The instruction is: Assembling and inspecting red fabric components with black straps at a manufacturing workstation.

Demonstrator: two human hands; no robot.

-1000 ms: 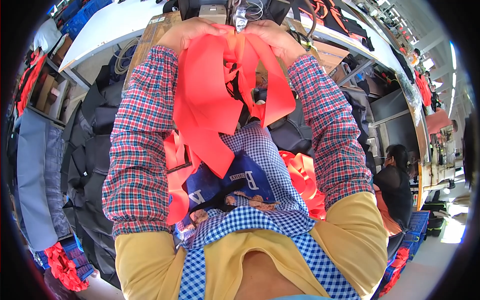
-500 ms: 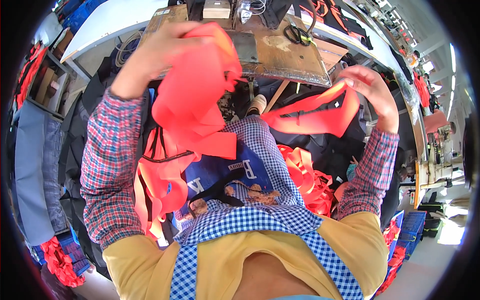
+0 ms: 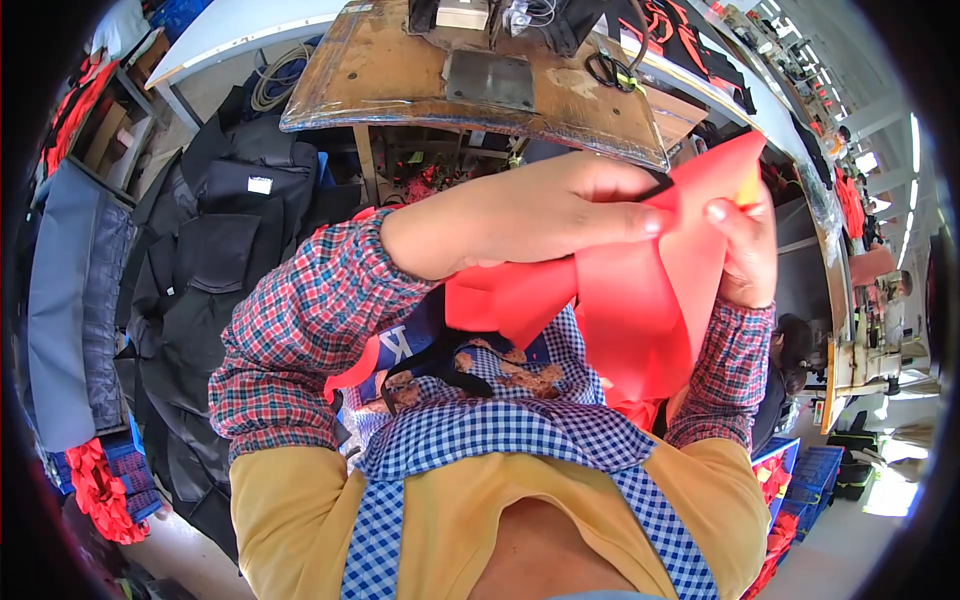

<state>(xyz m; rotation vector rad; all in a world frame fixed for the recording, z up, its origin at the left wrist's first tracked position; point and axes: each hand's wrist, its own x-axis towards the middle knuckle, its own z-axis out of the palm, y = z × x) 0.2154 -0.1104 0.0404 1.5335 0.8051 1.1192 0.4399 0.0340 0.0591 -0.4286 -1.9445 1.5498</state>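
Note:
Both hands are up in front of me at the right, close together on a bright red-orange fabric strip (image 3: 640,315). My left hand (image 3: 560,215) reaches across and pinches the strip between thumb and fingers. My right hand (image 3: 748,250) grips its other side, thumb pressed on the cloth; some of its fingers are hidden behind the fabric. Wide folds hang from the hands over my lap, and one corner points up above them. A black strap (image 3: 450,370) lies across my blue checked apron (image 3: 500,435).
Ahead stands a worn wooden worktable (image 3: 390,75) with a dark metal plate (image 3: 488,80). Black garments (image 3: 215,260) are heaped at my left, beside hanging grey fabric (image 3: 70,300). Red bundles (image 3: 105,490) sit low left; blue crates (image 3: 815,475) stand low right.
My left hand has swung from the upper left across to the right, bringing the red fabric with it. The hands, apart before, now meet on the cloth.

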